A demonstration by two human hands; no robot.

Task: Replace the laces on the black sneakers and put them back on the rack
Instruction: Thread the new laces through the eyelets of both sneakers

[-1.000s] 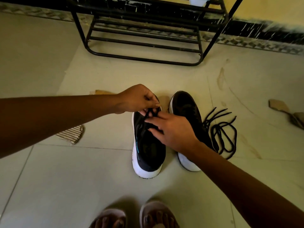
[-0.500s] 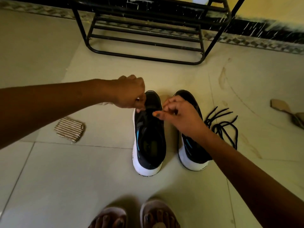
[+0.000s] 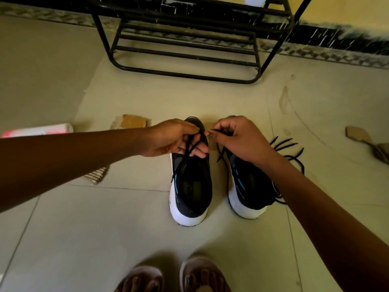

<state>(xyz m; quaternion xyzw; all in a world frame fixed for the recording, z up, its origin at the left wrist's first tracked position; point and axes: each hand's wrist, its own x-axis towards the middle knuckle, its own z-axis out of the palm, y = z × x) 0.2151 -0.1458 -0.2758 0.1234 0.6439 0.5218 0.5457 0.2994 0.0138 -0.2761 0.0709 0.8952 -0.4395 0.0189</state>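
Mid-job, by the look of it. Gripping two strands of lace (image 3: 190, 147) in the left hand (image 3: 172, 138), fingers curled round them, just above the left sneaker (image 3: 192, 186). Pinching a lace end between thumb and finger of the right hand (image 3: 240, 138), over the right sneaker (image 3: 248, 184). Strands running down into the left sneaker's throat, so threading apparently under way there; impossible to tell how many eyelets filled. No bow, no knot to see. Right sneaker partly hidden under the forearm, seemingly unlaced. Another lace (image 3: 290, 145) loose on the floor (image 3: 84, 228), just beside the right sneaker, toward the floor's right edge; old or new, cannot tell. Both sneakers side by side mid-floor, toes toward the rack (image 3: 185, 57), well apart from it. Left to do, most likely: finishing this threading, tying off, lacing the second sneaker, then lifting the pair onto the rack's bars.
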